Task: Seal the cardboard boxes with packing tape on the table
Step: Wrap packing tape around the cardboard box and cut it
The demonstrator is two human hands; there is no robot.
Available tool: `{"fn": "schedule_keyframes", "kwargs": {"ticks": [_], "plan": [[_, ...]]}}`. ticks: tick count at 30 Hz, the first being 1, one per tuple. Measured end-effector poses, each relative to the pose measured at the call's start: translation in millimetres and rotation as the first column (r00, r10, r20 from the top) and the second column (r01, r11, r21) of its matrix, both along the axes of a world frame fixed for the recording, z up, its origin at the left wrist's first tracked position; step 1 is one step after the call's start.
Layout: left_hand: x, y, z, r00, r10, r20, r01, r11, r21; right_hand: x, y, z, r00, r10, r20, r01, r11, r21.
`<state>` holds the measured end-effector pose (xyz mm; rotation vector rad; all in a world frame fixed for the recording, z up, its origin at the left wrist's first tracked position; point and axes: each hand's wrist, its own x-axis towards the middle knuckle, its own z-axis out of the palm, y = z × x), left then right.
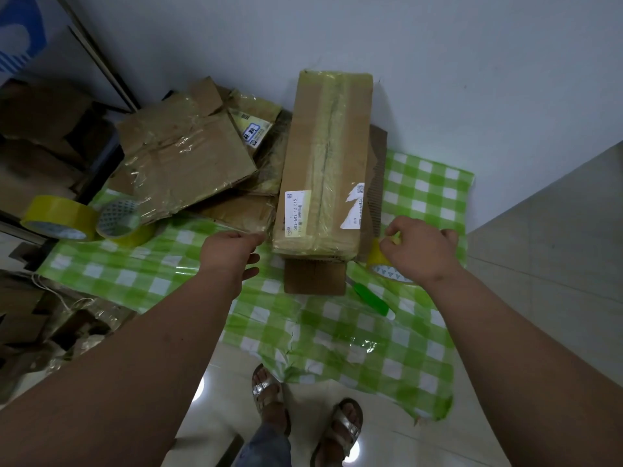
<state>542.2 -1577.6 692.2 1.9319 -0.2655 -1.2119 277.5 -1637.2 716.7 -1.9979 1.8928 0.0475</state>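
A long cardboard box (327, 156) lies on the green checked tablecloth (337, 332), yellowish tape running along its top seam. It rests on a smaller box (315, 276). My right hand (421, 251) grips a roll of yellow packing tape (382, 264) just right of the long box's near end. My left hand (232, 252) is to the left of that end, its fingertips pinched together near the box's corner; whether a strip of tape is held there I cannot tell.
Flattened cardboard (188, 156) wrapped in clear tape is piled at the left. Two yellow tape rolls (59, 217) (123, 219) sit at the table's left edge. A green-handled knife (371, 298) lies near the small box. More boxes (40, 129) stand at far left.
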Motion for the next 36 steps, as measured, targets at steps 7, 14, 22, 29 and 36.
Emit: {"fn": "schedule_keyframes", "kwargs": {"ticks": [7,14,22,29,36], "plan": [[-9.4,-8.6,0.8,0.995,-0.092,0.026,0.090,0.992,0.090,15.5,4.0,-14.4,0.998,0.052,0.046,-0.048,0.996,-0.076],[-9.9,-16.0,-0.7,0.919,-0.252,0.303,0.238,0.968,0.080,23.8,5.7,-25.3,0.996,0.058,0.073,-0.051,0.994,-0.096],[-16.8,-10.7,-1.6,0.652,-0.526,0.546,0.536,0.829,0.158,17.5,13.4,-30.5,0.975,0.035,0.220,-0.012,0.994,-0.104],[-21.9,10.0,2.2,0.621,-0.563,0.546,0.609,0.784,0.117,18.8,19.2,-31.7,0.982,0.101,0.159,-0.083,0.990,-0.112],[-19.1,15.8,1.1,0.502,-0.561,0.658,0.684,0.723,0.094,17.6,19.3,-30.9,0.979,0.171,0.114,-0.153,0.977,-0.150]]}}
